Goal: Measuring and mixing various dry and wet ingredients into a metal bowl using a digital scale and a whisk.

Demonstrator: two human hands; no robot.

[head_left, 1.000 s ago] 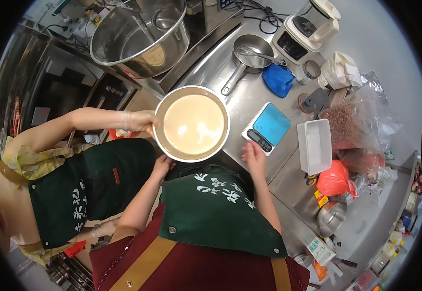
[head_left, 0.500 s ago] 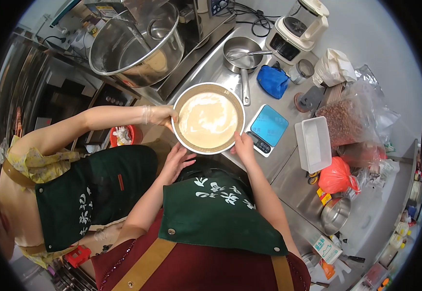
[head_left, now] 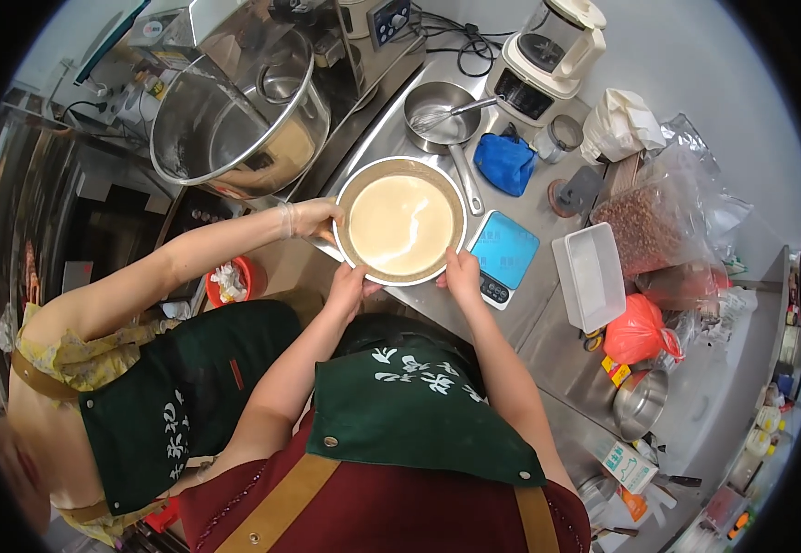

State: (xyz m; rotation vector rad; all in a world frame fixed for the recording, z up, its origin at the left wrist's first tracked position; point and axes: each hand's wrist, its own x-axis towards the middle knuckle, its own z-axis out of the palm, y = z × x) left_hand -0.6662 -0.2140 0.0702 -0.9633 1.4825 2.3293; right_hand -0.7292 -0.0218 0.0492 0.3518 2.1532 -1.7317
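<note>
A round pan of smooth cream-coloured liquid is held over the steel counter's front edge. My left hand grips its lower left side, fingers curled underneath. My right hand is closed on its lower right side. A co-worker's hand, from an arm at the left, holds the pan's left rim. Just right of the pan is a digital scale with a blue top. Behind it lie a steel saucepan holding a whisk and a blue cloth bundle.
Mixer bowl back left; red bin below. Blender at the back. Along the right: white container, bag of brown bits, red bag, steel bowl. The co-worker's apron is beside me.
The pan has shifted right and slightly away from me. Both my hands have moved onto it and taken hold; the co-worker's hand has travelled with it and still grips it.
</note>
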